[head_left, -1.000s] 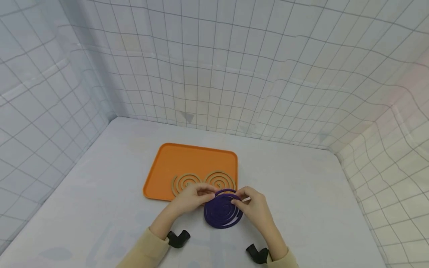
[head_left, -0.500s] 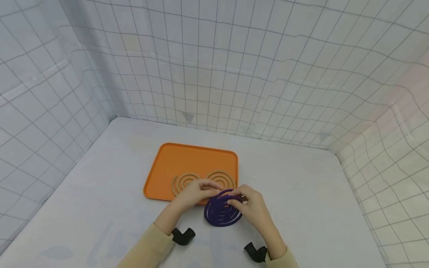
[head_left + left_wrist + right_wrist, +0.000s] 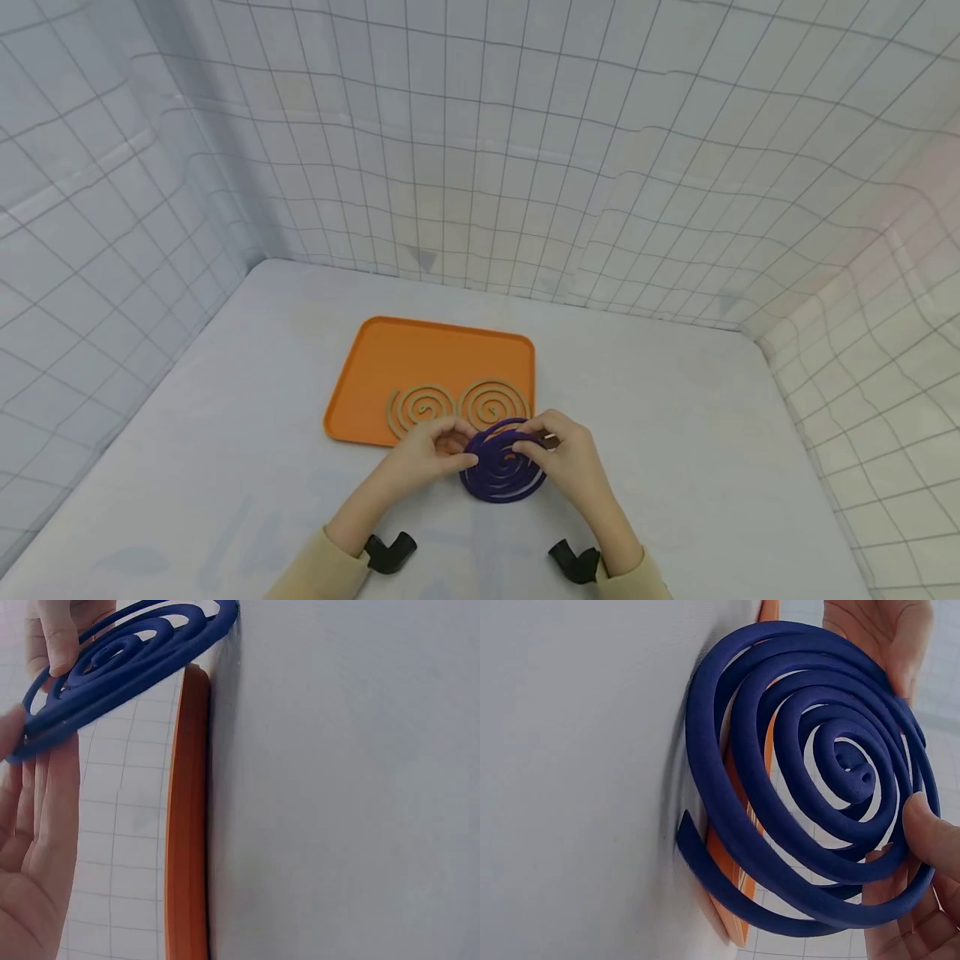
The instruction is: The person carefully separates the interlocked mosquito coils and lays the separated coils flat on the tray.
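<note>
A dark purple-blue mosquito coil [image 3: 495, 479], apparently a pair of nested spirals, is held up in front of the orange tray. My left hand [image 3: 420, 457] pinches its left edge between thumb and fingers. At the upper right edge, my right hand [image 3: 568, 460] grips it, the thumb lying on the near face. In the right wrist view the coil [image 3: 701, 742] is tilted, its layers partly separated, with one pointed end hanging loose near the table. The left wrist view shows the coil [image 3: 142, 691] nearly edge-on, with both hands on it.
The orange tray [image 3: 442, 350] lies behind the hands. Two tan spiral coils, a left one [image 3: 427, 387] and a right one [image 3: 492, 382], rest side by side along its near edge. Black elbow-shaped pieces [image 3: 392, 553] sit at both wrists. White gridded curtains [image 3: 480, 167] surround the table.
My left hand first shifted right and away, then came back left and nearer, onto the coil's left edge. The right hand has kept its hold, and the coil has tilted slightly.
</note>
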A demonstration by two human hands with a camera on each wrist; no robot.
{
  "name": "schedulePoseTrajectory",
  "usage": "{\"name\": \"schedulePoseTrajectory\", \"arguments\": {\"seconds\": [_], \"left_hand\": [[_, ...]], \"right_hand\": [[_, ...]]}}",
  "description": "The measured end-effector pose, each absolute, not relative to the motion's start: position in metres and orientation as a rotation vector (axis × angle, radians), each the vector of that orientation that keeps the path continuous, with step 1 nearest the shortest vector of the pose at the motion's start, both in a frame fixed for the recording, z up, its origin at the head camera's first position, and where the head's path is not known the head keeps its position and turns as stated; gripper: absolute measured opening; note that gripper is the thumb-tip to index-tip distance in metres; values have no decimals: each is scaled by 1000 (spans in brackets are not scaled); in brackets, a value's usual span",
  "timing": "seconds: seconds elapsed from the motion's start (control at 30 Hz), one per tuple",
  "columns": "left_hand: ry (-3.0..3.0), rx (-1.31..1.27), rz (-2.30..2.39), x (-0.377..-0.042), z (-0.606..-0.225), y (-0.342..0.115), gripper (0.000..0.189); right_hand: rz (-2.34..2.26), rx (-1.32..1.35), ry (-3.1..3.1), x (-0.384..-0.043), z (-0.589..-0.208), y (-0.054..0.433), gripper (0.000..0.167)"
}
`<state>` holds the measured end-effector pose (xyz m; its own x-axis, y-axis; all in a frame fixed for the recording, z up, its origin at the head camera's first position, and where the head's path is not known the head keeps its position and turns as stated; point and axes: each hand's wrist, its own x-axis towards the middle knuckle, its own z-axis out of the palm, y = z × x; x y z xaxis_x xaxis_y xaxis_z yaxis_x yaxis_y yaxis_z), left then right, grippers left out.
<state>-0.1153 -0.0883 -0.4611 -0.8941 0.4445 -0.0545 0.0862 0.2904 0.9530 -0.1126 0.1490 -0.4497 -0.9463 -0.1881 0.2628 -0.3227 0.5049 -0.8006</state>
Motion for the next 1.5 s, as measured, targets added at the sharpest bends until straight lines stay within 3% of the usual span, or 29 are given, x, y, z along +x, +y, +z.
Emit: {"name": "schedulePoseTrajectory", "arguments": {"seconds": [0.37,0.5,0.83,1.5], "left_hand": [[2545,516,1568,-109,-458,-75,23],[2426,486,1634,-111,-458,-77,13],[2037,362,1776,-126,-462,-82,30],[2326,552,1503,-119,-456,-86,28]], "right_hand": [[1405,425,-2609,-112,-450,150,22],[1413,418,-2606,-112,-450,151,22],[1442,474,-2579,-112,-451,152,25],[1371,435,-2660,-112,-449,157,26]]}}
